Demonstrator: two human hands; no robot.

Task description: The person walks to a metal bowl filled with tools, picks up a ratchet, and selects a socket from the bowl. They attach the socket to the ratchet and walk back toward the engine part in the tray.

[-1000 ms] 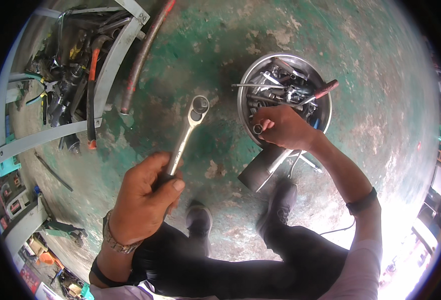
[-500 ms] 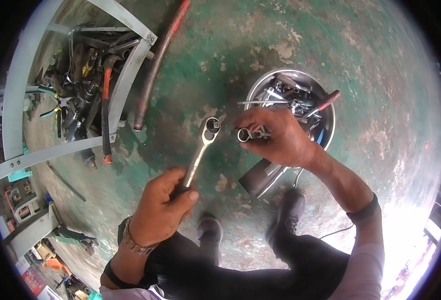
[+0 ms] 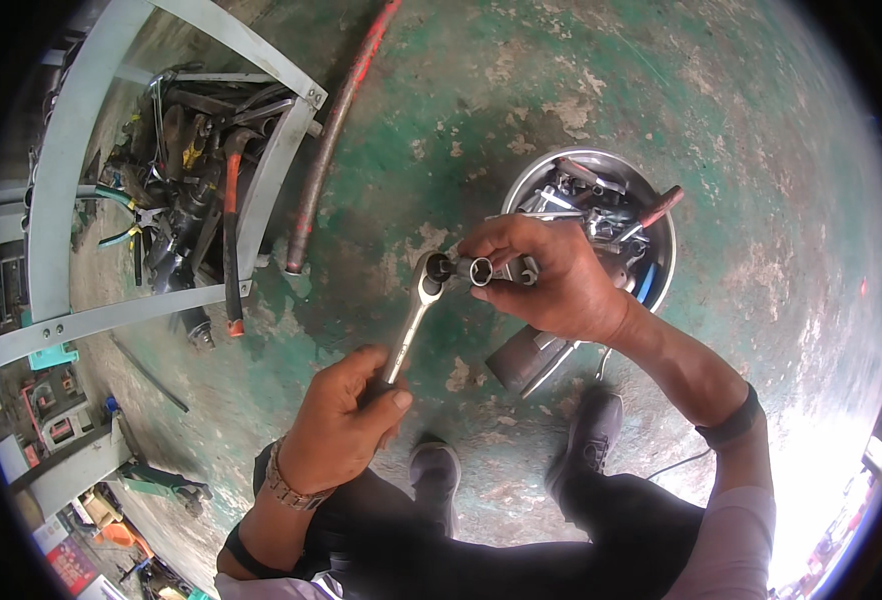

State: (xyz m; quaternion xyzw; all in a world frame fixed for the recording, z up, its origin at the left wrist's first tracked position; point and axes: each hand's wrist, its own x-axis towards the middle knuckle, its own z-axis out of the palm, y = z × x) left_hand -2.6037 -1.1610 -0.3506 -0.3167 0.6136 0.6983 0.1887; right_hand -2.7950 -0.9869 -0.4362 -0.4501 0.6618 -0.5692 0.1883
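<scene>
My left hand (image 3: 346, 425) is closed around the handle of a silver ratchet wrench (image 3: 412, 328), its round head pointing up and away from me. In my right hand (image 3: 566, 280), thumb and fingers grip a short chrome socket (image 3: 480, 271), its hollow end facing me. The socket's side sits against the ratchet head, at its dark drive; whether it is seated cannot be made out. A small open-ended wrench (image 3: 519, 270) shows inside the curl of the right hand, partly hidden by the fingers. Just beyond that hand stands a round metal bowl (image 3: 669, 245) full of tools.
A red-handled tool (image 3: 661, 206) leans over the bowl's rim. A grey metal frame (image 3: 111, 322) stands left, with an orange-handled hammer (image 3: 231, 235) and several pliers. A long pipe (image 3: 326, 165) lies beside it. A dark flat block (image 3: 521, 360) rests by the bowl, near my shoes.
The ratchet head and the socket have come together; before, a gap lay between them. The view has shifted slightly, so the bowl and frame appear further right.
</scene>
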